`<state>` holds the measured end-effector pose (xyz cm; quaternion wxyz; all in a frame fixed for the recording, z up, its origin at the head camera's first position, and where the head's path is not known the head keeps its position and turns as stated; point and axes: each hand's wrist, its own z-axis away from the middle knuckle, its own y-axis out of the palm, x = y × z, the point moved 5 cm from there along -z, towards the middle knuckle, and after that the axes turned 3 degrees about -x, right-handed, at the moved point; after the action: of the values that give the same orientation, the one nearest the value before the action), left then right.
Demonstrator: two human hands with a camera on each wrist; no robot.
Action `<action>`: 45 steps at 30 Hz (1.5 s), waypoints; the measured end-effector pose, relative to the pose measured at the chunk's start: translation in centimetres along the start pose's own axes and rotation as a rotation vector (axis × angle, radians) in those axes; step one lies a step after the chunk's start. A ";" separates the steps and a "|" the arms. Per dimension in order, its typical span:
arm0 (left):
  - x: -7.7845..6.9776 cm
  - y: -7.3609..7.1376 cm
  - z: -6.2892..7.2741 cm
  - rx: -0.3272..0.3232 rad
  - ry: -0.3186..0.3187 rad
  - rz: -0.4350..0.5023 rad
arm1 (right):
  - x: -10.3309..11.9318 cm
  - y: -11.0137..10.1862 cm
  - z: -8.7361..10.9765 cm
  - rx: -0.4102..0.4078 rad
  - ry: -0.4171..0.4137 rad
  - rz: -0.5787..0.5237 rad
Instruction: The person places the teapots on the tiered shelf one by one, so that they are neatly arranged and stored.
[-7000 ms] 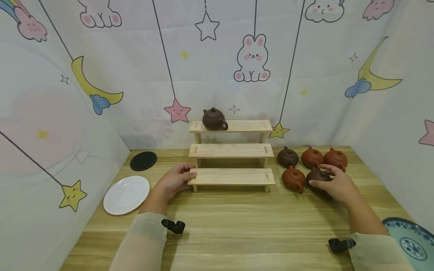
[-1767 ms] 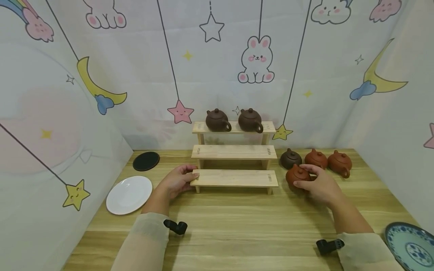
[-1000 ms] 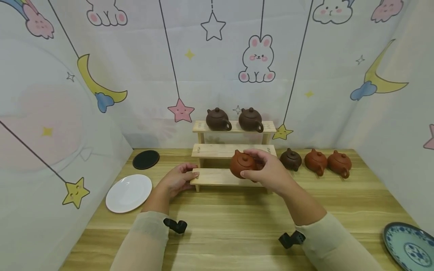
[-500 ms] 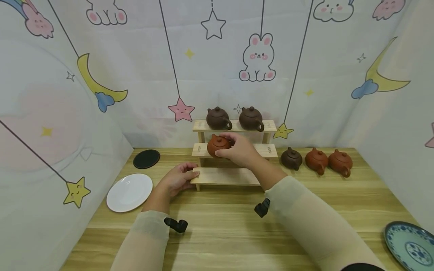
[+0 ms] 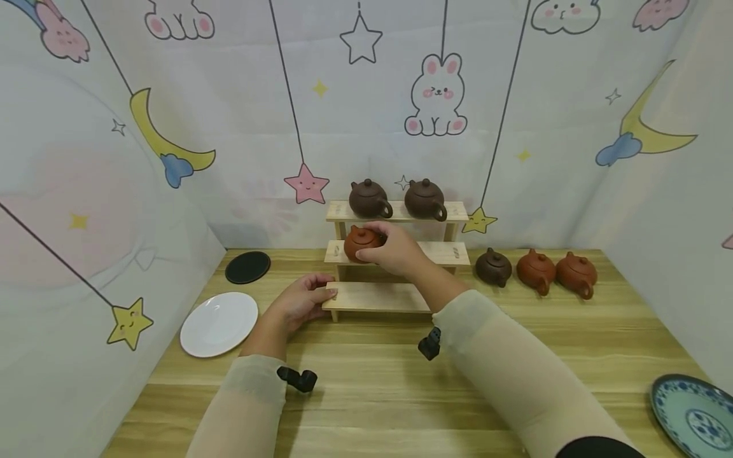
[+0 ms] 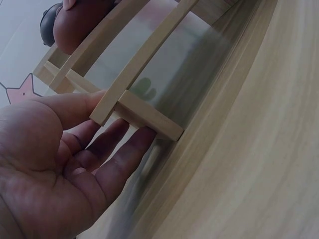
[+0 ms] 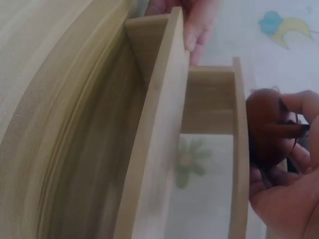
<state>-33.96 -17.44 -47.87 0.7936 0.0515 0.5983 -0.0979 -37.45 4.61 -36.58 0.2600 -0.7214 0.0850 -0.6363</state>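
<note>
The reddish teapot (image 5: 361,246) is at the left end of the middle shelf (image 5: 439,254), the fingers of the right hand (image 5: 395,250) curled round it from about 3 o'clock. Whether its base bears fully on the wood, I cannot tell. Let go too near the shelf's front edge, it could tip forward; raised carelessly, the knuckles might catch the upper shelf (image 5: 395,215) and jolt the dark teapot (image 5: 367,200) at 12 o'clock or its twin (image 5: 424,200) towards 2.

Between 7 and 8 o'clock, the left hand (image 5: 302,301) pinches the end of the lowest shelf (image 5: 378,297), thumb on top; an uneven pull there could rock the stand.

The stand is on a wood-grained table (image 5: 366,407). Just past 3 o'clock sit a squat dark pot (image 5: 493,268) and two red pots (image 5: 536,271); at 4, a blue-patterned plate (image 5: 700,416); near 8, a white plate (image 5: 219,324); just under 9, a black disc (image 5: 248,267). Behind hangs a pale cloth (image 5: 240,70) printed with stars, moons and rabbits.
</note>
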 end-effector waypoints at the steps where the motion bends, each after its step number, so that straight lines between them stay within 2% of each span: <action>1: 0.0 0.0 0.0 0.001 0.000 0.002 | 0.0 0.0 0.1 0.001 -0.003 0.000; 6: 0.0 0.1 -0.1 0.008 0.003 0.004 | 0.0 -0.4 0.7 0.000 -0.002 0.047; 9: 0.0 0.1 -0.2 0.008 0.000 0.009 | -0.2 -1.2 1.8 -0.012 0.016 0.065; 14: 0.0 0.1 -0.1 0.000 -0.001 0.017 | -0.5 -3.5 5.0 -0.064 0.002 0.065; 19: -0.1 0.1 -0.1 -0.005 -0.009 0.014 | -1.7 -6.9 8.9 -0.097 -0.042 0.062; 26: -0.2 0.1 -0.1 -0.007 -0.016 0.006 | -6.4 -13.5 13.5 -0.238 -0.029 0.155; 32: -0.1 0.0 0.0 -0.010 -0.020 0.000 | -11.2 -19.4 16.7 -0.369 0.041 0.255; 38: -0.1 -0.1 -0.1 -0.020 -0.019 -0.003 | -16.2 -24.5 17.9 -0.435 0.168 0.293; 45: -0.2 0.1 0.1 -0.016 -0.018 -0.011 | -20.3 -28.6 17.7 -0.418 0.337 0.322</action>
<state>-33.93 -17.37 -47.64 0.7988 0.0410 0.5921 -0.0978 -29.95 42.87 -41.49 0.1858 -0.6206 0.3692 -0.6663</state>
